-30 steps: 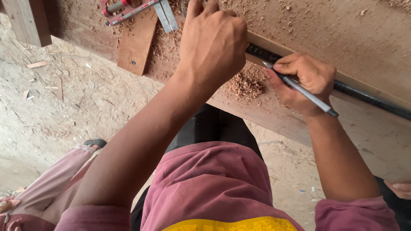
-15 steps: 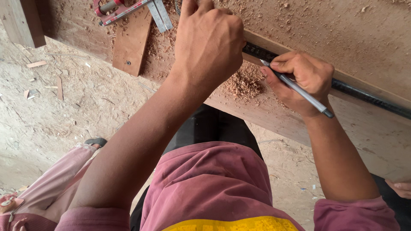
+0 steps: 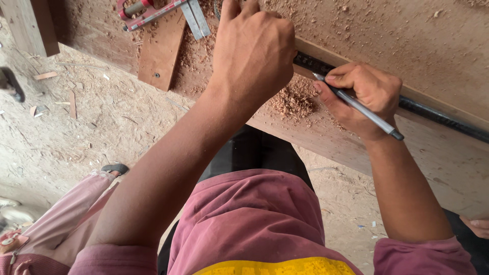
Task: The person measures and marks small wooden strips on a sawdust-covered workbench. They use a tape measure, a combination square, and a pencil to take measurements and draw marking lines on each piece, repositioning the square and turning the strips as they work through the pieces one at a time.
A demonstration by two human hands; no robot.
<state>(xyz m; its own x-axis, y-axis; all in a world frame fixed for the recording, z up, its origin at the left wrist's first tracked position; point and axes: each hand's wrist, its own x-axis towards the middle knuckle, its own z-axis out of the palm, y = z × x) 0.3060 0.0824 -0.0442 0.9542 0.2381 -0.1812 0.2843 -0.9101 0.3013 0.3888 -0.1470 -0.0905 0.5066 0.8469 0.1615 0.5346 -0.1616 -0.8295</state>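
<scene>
My left hand [image 3: 254, 48] rests knuckles-up on a wooden workbench [image 3: 397, 35] dusted with sawdust, pressing down on a long black straightedge [image 3: 438, 114] that runs diagonally across the bench. My right hand [image 3: 364, 97] grips a grey pen-like marker [image 3: 359, 107], its tip set against the straightedge close to my left hand. A small heap of wood shavings [image 3: 295, 99] lies between the two hands.
A red-handled tool and a metal square [image 3: 168, 10] lie at the bench's far left beside a small wooden block [image 3: 160, 51]. Below is a sawdust-strewn floor [image 3: 66, 132] with wood scraps. Another person's fingers [image 3: 476, 226] show at the right edge.
Both hands stay in nearly the same place; the marker tip has crept slightly along the straightedge toward my left hand, and the view has shifted a little.
</scene>
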